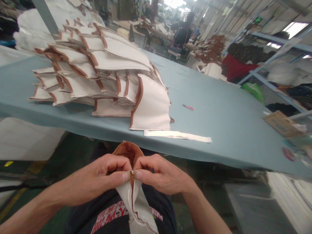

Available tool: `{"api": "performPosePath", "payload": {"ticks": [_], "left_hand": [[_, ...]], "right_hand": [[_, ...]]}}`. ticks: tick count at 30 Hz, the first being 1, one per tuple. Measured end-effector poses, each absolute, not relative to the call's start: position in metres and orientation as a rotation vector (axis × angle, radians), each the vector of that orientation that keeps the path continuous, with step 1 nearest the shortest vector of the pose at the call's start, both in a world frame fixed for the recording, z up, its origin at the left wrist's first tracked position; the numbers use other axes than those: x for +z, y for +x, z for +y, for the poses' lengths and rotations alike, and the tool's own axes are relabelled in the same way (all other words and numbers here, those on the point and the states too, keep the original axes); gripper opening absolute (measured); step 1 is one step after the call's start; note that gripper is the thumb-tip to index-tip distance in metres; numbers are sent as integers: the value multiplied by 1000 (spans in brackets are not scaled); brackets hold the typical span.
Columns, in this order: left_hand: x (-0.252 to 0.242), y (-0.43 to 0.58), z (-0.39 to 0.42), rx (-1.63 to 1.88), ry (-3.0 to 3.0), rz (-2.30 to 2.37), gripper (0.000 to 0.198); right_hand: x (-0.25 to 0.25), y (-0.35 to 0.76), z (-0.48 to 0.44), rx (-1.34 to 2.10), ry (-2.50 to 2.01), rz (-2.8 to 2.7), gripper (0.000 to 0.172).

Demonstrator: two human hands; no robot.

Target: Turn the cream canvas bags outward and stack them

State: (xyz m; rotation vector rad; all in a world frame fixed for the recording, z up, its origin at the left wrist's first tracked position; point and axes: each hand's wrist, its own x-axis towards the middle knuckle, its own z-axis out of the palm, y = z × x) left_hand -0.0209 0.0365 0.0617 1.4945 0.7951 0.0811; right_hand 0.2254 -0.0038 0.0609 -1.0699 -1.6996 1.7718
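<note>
Dozens of cream panels edged in brown lie in a leaning stack [97,71] on the left half of the blue-grey table [219,120]. The frontmost panel reaches almost to the table's near edge, and the stack's left side stops short of the left end of the surface. Below that near edge and off the table, the left hand [104,175] is closed, with thumb and forefinger pressed together on the top of a cream piece [140,208] held over the person's lap. The piece hangs down from the pinch, and a brown seam runs down its middle fold. Its brown trim [126,151] arches up behind the knuckles, close under the table edge but not touching it. The right hand [158,174] mirrors the left, thumb and forefinger pinching the same top edge, so the two thumb tips nearly meet around a small metal bit [132,172] too small to make out. Just above the right hand, a white strip [177,135] lies flat along the table's near edge, its left end just beside the frontmost panel. Farther back a small pink tool [188,107] lies alone on bare surface, which runs wide to the right of the stack. At the far right edge sits a cardboard box [282,124], with blue metal shelving [275,55] behind it. Another person [182,34] is well beyond the far side of the table.
</note>
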Motion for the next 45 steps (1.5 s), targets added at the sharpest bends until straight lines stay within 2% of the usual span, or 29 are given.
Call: {"api": "performPosePath", "payload": {"ticks": [3,8,28,34,39,45], "left_hand": [[61,-20,37,68,1496,786,49],[61,-18,36,59,1485,830,48],[43,-14,37,125,1438,828,38],[34,-15,36,144,1427,824,33],[37,-16,36,144,1415,785,38],[40,-18,38,137,1417,777,46]], "right_hand": [[56,228,-1,1806,-993,-1706,39],[56,227,0,1770,-1017,-1734,30],[57,222,-3,1666,-1159,-1806,28],[55,221,-4,1723,-1204,-1749,40],[53,222,-4,1725,-1205,-1768,34],[53,220,-3,1721,-1157,-1750,38]]}}
